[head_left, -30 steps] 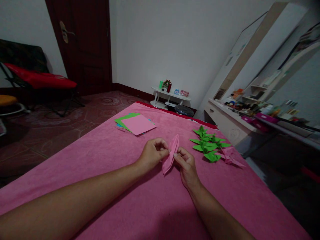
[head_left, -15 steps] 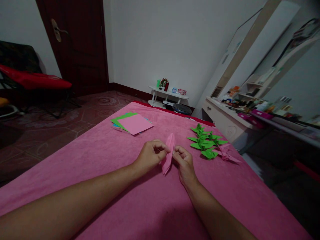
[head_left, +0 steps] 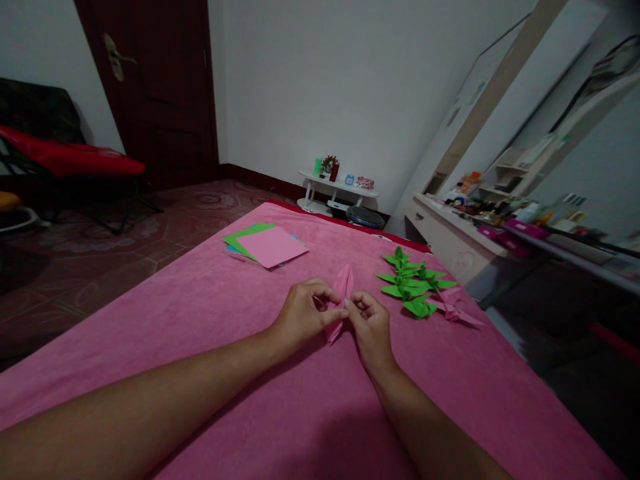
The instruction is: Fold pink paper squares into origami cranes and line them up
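A long narrow folded pink paper [head_left: 343,283] is held upright-slanted over the pink cloth surface [head_left: 210,313]. My left hand [head_left: 304,313] pinches its left edge with thumb and fingers closed. My right hand [head_left: 371,327] pinches its right edge, fingers curled. The two hands nearly touch around the paper's middle, and its lower tip shows between them. To the right lie several green folded paper cranes [head_left: 413,287] and one pink folded crane [head_left: 455,308].
A stack of flat coloured paper sheets [head_left: 267,244], pink on top, lies at the far left of the surface. Beyond are a small white side table [head_left: 337,190], a cluttered dresser [head_left: 480,220], a dark door [head_left: 155,87] and a red chair [head_left: 70,160].
My hands have drawn closer together on the pink paper, covering more of its middle. The view has shifted slightly.
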### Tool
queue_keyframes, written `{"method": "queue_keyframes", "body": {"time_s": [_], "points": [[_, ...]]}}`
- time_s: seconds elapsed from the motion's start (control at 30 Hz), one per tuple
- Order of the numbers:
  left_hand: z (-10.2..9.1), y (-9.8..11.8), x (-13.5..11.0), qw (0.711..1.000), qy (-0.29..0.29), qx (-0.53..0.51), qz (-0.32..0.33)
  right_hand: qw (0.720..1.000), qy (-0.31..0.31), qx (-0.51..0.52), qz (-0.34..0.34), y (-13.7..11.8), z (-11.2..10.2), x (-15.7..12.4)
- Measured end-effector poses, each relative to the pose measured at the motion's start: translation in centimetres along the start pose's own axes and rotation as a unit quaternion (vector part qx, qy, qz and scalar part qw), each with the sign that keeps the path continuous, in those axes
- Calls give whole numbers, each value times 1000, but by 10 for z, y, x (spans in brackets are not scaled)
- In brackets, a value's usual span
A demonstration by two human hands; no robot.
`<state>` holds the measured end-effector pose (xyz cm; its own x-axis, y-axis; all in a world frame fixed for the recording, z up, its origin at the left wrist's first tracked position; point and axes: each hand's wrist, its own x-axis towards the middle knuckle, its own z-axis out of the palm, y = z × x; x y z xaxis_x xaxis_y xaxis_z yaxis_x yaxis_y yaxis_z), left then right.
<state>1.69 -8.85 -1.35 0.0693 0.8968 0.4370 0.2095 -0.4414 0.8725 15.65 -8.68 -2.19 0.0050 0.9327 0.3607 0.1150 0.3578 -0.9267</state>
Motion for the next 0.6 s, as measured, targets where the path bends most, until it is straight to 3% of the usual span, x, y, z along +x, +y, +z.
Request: {"method": "queue_keyframes", "body": {"time_s": [0.2, 0.3, 0.43, 0.6], "points": [[-1, 1, 2, 1000, -2, -30, 7, 1000, 11, 12, 5, 2, -1, 0], [0, -3, 3, 991, -12, -111, -68, 999, 6, 39, 13, 1, -1, 0], [1, -9, 3, 959, -4, -214, -186, 998, -6, 61, 28, 1, -1, 1], [1, -7, 3, 921, 16, -324, -218, 998, -1, 51, 41, 2, -1, 2]]}}
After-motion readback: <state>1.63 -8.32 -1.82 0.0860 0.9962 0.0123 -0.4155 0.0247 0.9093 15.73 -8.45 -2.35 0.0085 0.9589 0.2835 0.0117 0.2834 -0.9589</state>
